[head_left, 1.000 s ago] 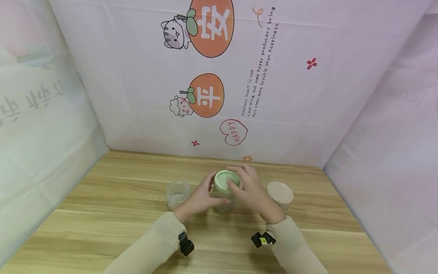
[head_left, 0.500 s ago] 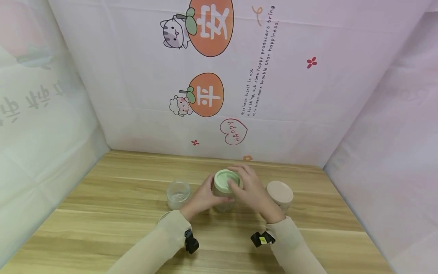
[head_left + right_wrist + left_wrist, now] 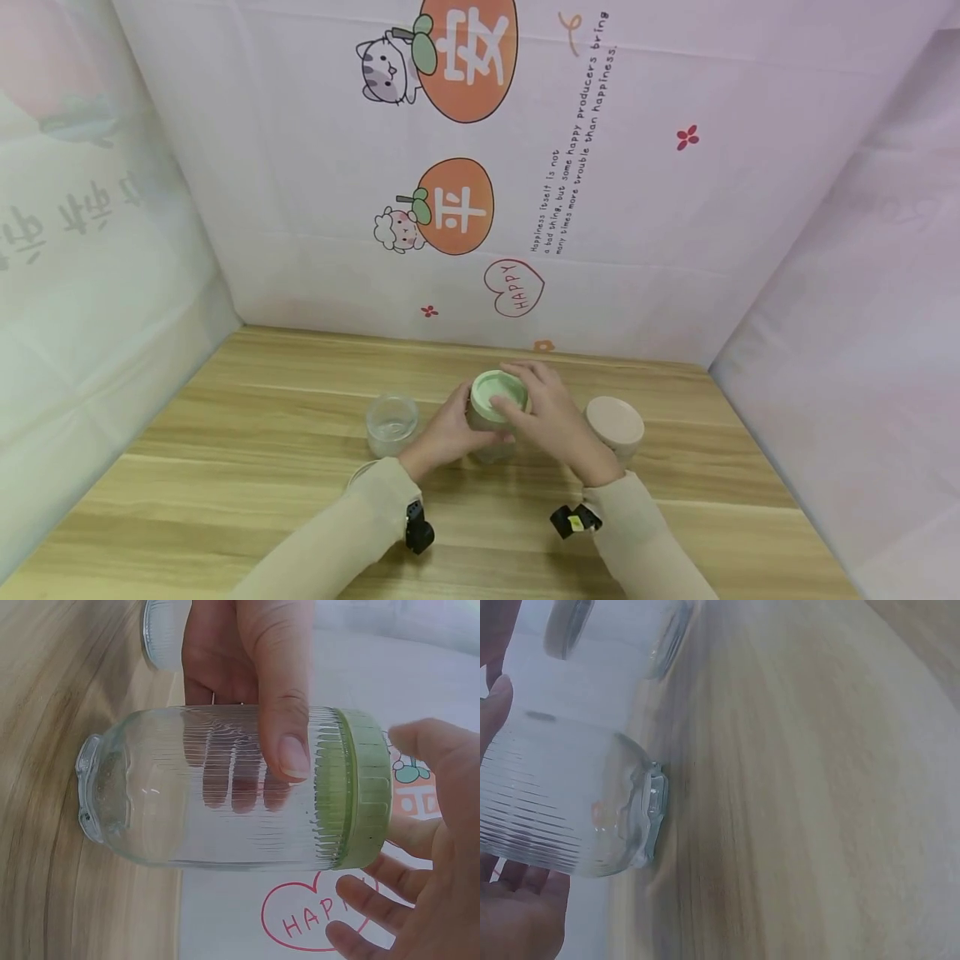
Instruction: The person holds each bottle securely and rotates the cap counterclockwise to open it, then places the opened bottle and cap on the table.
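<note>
A clear ribbed glass jar (image 3: 172,787) with a pale green lid (image 3: 497,393) stands at the table's middle, base on the wood or very near it. My left hand (image 3: 446,433) grips its body; in the right wrist view the thumb (image 3: 289,727) crosses the glass and the other fingers show through it. Loosely spread around the lid, my right hand (image 3: 551,417) has its thumb over the top and fingertips by the far rim. The right wrist view shows a small gap between that thumb and the lid.
An open glass jar (image 3: 392,423) stands to the left. On the right is another jar with a beige lid (image 3: 615,422). A pale round rim (image 3: 362,473) peeks out beside my left sleeve. Printed cloth walls (image 3: 330,275) enclose the wooden table (image 3: 262,417).
My left wrist has shifted slightly right and uncovered the pale rim, with the hand still on the jar. My right hand stays around the lid, its thumb slightly further left.
</note>
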A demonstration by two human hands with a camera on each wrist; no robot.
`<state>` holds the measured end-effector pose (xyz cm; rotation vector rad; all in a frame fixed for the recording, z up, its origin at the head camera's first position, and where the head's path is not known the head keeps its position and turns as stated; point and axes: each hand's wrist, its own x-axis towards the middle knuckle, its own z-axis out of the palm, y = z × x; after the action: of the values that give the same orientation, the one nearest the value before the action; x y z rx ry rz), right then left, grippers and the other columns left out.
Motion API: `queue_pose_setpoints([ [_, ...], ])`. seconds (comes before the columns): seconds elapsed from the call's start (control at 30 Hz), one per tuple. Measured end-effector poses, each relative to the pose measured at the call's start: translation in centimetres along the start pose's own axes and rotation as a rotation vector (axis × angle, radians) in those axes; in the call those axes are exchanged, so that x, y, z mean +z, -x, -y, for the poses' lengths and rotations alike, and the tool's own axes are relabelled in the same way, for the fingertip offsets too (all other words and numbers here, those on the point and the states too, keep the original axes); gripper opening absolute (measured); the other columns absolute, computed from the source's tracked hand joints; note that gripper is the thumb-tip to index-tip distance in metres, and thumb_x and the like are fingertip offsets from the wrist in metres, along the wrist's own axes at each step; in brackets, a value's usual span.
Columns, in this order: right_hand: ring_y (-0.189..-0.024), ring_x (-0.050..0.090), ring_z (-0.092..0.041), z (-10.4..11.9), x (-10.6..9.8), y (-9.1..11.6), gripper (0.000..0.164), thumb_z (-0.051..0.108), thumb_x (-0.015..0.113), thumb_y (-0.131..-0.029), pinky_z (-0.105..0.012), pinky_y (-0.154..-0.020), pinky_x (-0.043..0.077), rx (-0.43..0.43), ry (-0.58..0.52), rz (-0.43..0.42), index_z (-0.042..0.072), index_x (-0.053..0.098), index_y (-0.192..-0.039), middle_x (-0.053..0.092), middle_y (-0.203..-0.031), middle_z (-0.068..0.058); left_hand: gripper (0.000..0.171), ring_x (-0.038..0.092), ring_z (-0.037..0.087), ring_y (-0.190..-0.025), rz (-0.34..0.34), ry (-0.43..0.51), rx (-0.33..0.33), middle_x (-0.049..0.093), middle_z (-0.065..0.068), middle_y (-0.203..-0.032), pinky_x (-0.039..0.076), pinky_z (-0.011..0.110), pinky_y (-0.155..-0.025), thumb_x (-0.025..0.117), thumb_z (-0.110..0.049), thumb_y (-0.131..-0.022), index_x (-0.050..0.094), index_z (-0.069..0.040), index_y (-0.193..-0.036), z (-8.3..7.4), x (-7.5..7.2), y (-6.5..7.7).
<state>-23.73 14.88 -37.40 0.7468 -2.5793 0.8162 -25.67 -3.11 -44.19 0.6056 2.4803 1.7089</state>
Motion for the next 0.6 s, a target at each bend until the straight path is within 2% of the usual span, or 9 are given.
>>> queue_pose_setpoints([
  [0.17, -0.11, 0.042, -0.017, 0.3, 0.4, 0.0, 0.067, 0.061, 0.059, -0.078, -0.038, -0.077, 0.046, 0.042, 0.059, 0.001, 0.021, 0.049, -0.131, 0.044, -0.126, -0.001, 0.096, 0.042, 0.013, -0.116, 0.018, 0.028, 0.024, 0.04, -0.008, -0.128, 0.035, 0.04, -0.097, 0.079, -0.05, -0.062, 0.026, -0.027, -0.139, 0.1, -0.1, 0.0],
  [0.4, -0.099, 0.044, -0.019, 0.6, 1.2, -0.1, 0.079, 0.071, 0.057, -0.07, -0.037, -0.071, 0.045, 0.085, 0.158, -0.02, 0.022, 0.047, -0.131, 0.044, -0.119, -0.006, 0.095, 0.039, 0.011, -0.119, 0.028, 0.034, 0.05, 0.037, -0.009, -0.132, 0.035, 0.039, -0.098, 0.081, -0.046, -0.063, 0.026, -0.028, -0.138, 0.0, -0.3, -0.1],
  [0.5, -0.095, 0.045, -0.018, 0.8, 1.5, -0.1, 0.082, 0.074, 0.055, -0.069, -0.036, -0.069, 0.044, 0.106, 0.194, -0.029, 0.021, 0.048, -0.131, 0.044, -0.116, -0.006, 0.092, 0.04, 0.013, -0.119, 0.042, 0.056, 0.056, 0.037, -0.006, -0.132, 0.035, 0.038, -0.097, 0.081, -0.041, -0.065, 0.026, -0.024, -0.138, -0.4, -0.4, 0.0],
  [0.6, -0.092, 0.044, -0.017, 0.8, 1.6, -0.1, 0.083, 0.074, 0.055, -0.069, -0.035, -0.069, 0.043, 0.111, 0.211, -0.038, 0.019, 0.049, -0.131, 0.044, -0.112, -0.005, 0.089, 0.041, 0.019, -0.118, 0.061, 0.089, 0.065, 0.038, 0.001, -0.132, 0.036, 0.041, -0.097, 0.08, -0.034, -0.069, 0.026, -0.016, -0.138, -1.4, -0.7, 0.5],
])
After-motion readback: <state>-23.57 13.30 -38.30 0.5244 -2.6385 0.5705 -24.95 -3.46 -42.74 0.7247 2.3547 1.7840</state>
